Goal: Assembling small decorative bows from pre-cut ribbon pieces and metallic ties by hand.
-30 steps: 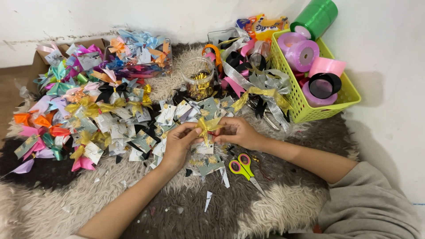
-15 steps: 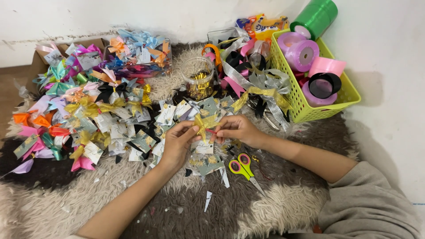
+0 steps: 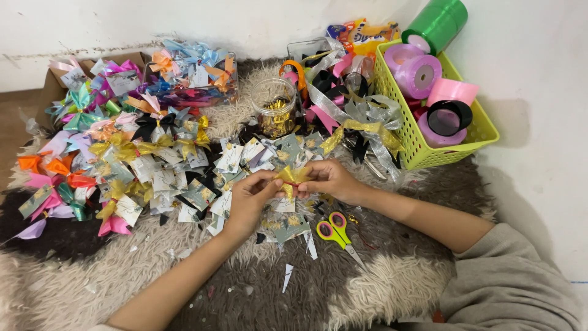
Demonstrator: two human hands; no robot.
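My left hand (image 3: 250,197) and my right hand (image 3: 331,179) both pinch a small shiny gold ribbon bow (image 3: 291,176) between fingertips, holding it just above the shaggy grey-and-cream fur rug (image 3: 380,288). Yellow-and-pink-handled scissors (image 3: 335,230) lie on the rug just below the bow, a clear jar of gold bits (image 3: 274,114) stands beyond it, and a lime plastic basket of ribbon rolls (image 3: 409,132) sits up to its right.

green ribbon roll (image 3: 436,23) cut by top edge, sleeve (image 3: 508,288) cropped below – card prints too small
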